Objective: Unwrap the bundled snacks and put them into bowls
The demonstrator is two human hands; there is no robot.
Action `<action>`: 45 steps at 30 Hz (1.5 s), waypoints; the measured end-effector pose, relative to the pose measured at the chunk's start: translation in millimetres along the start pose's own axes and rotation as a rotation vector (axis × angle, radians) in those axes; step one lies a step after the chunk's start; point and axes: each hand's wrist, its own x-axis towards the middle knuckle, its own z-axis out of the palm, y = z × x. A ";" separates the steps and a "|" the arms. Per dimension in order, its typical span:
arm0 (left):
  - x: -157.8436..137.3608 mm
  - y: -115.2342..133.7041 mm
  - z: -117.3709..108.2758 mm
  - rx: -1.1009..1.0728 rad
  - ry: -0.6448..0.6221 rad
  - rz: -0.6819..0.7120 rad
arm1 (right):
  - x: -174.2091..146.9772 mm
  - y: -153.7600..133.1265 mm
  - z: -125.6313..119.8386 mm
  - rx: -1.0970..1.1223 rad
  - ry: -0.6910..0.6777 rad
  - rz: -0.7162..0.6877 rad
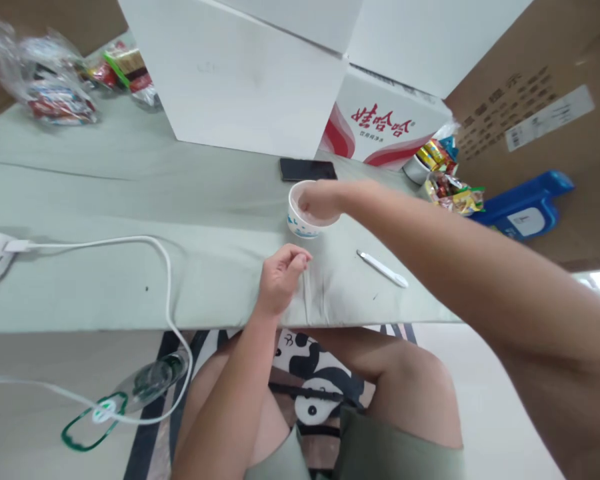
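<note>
A white paper cup [304, 228] with a blue pattern stands upright on the cloth-covered table. My right hand [321, 200] reaches down into it from the right, its fingers curled and partly hidden by the palm. Whatever those fingers hold does not show. In front of the cup, apart from it, my left hand [282, 275] hovers or rests over the table edge side with fingers curled and thumb against them; no object shows in it. A white utility knife [383, 269] lies to the right. Behind the cup lies a black phone [307, 169].
White boxes [250, 80] and a red-and-white carton [380, 123] stand at the back. Bagged snacks [60, 97] lie at far left; snack containers [433, 163] and a blue plastic item [525, 207] are at right. A white cable [167, 280] loops over the front edge [105, 331].
</note>
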 end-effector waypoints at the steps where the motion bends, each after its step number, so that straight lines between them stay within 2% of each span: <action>1: -1.0 0.7 1.8 -0.018 0.024 -0.010 | -7.4 -4.9 -17.2 -0.033 -0.131 0.014; 2: -2.0 1.8 3.4 -0.036 0.043 -0.014 | -18.7 -10.8 -35.8 -0.084 -0.287 0.021; 3: -2.8 3.3 4.6 -0.054 0.059 -0.014 | -35.0 -17.5 -54.3 -0.104 -0.332 0.026; 5: -3.9 6.8 5.5 -0.078 0.078 -0.015 | -84.9 -30.5 -86.4 -0.108 -0.248 0.046; 7: -3.8 9.5 4.9 -0.078 0.078 -0.017 | -152.3 -37.2 -105.8 -0.069 -0.006 0.203; 10: -1.6 8.7 4.3 -0.054 0.068 -0.013 | -246.5 -30.5 -108.9 -0.062 0.105 0.541; 12: -0.1 5.7 6.3 -0.041 0.078 -0.010 | -278.9 -21.2 -98.7 -0.063 0.086 0.605; 14: 0.4 3.5 10.2 -0.027 0.080 -0.007 | -282.3 -12.9 -84.5 -0.054 0.056 0.620; 17: -1.3 4.5 15.5 0.009 0.071 -0.003 | -259.0 -4.8 -64.9 -0.035 0.012 0.624; 19: -2.8 6.1 17.1 0.046 0.090 -0.002 | -245.0 -2.5 -55.7 -0.036 -0.019 0.613; 22: -3.3 4.1 18.9 0.091 0.122 0.008 | -240.3 -2.5 -48.3 -0.076 -0.060 0.589; 25: -1.8 -2.2 24.3 0.157 0.133 -0.002 | -244.2 -3.9 -47.7 -0.117 -0.105 0.588; 31: -2.8 -10.7 36.1 0.478 0.110 0.025 | -242.8 -3.3 -50.8 -0.134 -0.167 0.632; 40: -4.2 -12.5 43.6 0.598 0.145 0.054 | -241.7 -1.3 -52.7 -0.149 -0.216 0.648; 45: -4.9 -10.9 52.9 0.645 0.107 -0.020 | -239.0 -3.7 -56.3 -0.141 -0.238 0.662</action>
